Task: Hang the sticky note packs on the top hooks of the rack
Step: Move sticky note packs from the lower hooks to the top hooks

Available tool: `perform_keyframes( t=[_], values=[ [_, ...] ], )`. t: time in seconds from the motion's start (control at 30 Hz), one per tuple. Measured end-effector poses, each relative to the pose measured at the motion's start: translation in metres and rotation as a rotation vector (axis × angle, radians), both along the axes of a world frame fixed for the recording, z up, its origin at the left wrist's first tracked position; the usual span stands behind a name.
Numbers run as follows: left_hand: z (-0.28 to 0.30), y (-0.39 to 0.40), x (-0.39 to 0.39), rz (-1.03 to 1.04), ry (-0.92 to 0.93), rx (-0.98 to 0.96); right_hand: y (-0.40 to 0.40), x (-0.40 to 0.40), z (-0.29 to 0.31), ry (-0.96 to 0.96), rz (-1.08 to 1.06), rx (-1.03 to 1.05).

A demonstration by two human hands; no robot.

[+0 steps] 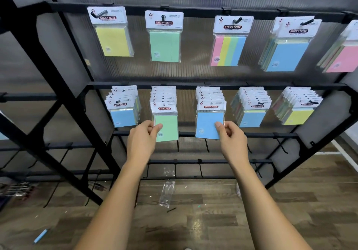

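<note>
A black rack (193, 85) carries two rows of hooks hung with sticky note packs. My left hand (142, 137) pinches the front green pack (167, 126) on the second hook of the lower row. My right hand (230, 136) pinches the front blue pack (208, 124) on the third hook of that row. Both packs still hang at the front of their stacks. On the top row hang a yellow pack (113, 41), a green pack (164, 46), a striped multicolour pack (227, 51), a blue stack (286, 55) and a pink stack (342, 58).
Other stacks hang on the lower row: blue (123, 116), blue (251, 118) and yellow (297, 116). Bare hooks stick out of the lower bars (242, 134). An empty clear wrapper (167, 193) and a blue pen (40, 236) lie on the wooden floor.
</note>
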State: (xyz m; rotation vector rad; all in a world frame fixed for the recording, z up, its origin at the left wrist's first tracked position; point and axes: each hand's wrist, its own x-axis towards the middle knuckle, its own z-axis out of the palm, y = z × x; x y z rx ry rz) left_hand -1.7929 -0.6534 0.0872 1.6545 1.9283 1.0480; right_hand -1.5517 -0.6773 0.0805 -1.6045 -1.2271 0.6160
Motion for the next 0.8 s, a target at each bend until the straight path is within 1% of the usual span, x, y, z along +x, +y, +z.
perform_keyframes(
  t=[0.17,0.3,0.43,0.57,0.8],
  values=[
    [0.007,-0.018,-0.011,-0.038,-0.167,0.056,-0.009,-0.017,0.010,0.034,0.048,0.086],
    [0.018,-0.024,-0.022,-0.058,-0.253,0.088,-0.012,-0.032,0.023,0.035,0.081,0.132],
    [0.026,-0.025,-0.036,-0.065,-0.315,0.127,-0.011,-0.051,0.038,0.033,0.086,0.156],
    [0.035,-0.024,-0.042,-0.115,-0.353,0.133,-0.011,-0.065,0.049,0.017,0.088,0.162],
    [0.044,-0.013,-0.024,-0.201,-0.389,0.160,-0.019,-0.046,0.058,0.019,-0.003,0.204]
  ],
)
